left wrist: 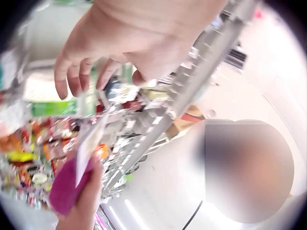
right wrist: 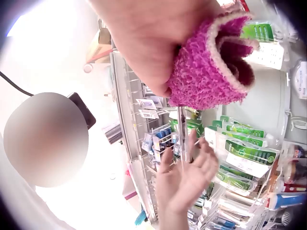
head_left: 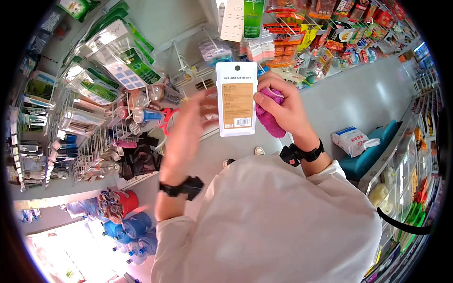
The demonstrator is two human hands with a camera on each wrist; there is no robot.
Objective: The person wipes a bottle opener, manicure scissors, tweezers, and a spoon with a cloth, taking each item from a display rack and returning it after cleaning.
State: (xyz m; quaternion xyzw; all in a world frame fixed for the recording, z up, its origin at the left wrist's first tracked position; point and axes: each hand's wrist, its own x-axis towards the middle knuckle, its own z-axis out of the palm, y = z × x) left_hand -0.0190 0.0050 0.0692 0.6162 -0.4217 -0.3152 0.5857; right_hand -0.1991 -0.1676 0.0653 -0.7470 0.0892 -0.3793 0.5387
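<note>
The right hand (head_left: 288, 104) is gripping the purple cloth (head_left: 271, 125) and pinching the package (head_left: 237, 111) beside it; the empty left hand (head_left: 185, 134) is hovering across from the cloth. Firm pinching should be preventing slips.

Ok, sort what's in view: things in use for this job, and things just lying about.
In use:
"EXPLORE A NEW LIFE" package, in the right hand
fuzzy magenta cloth, same hand

Lying about:
white printed bag
red bucket
blue water jugs

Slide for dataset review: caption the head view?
Right hand holds purple cloth and white package; left hand, blurred, beside the package.
</note>
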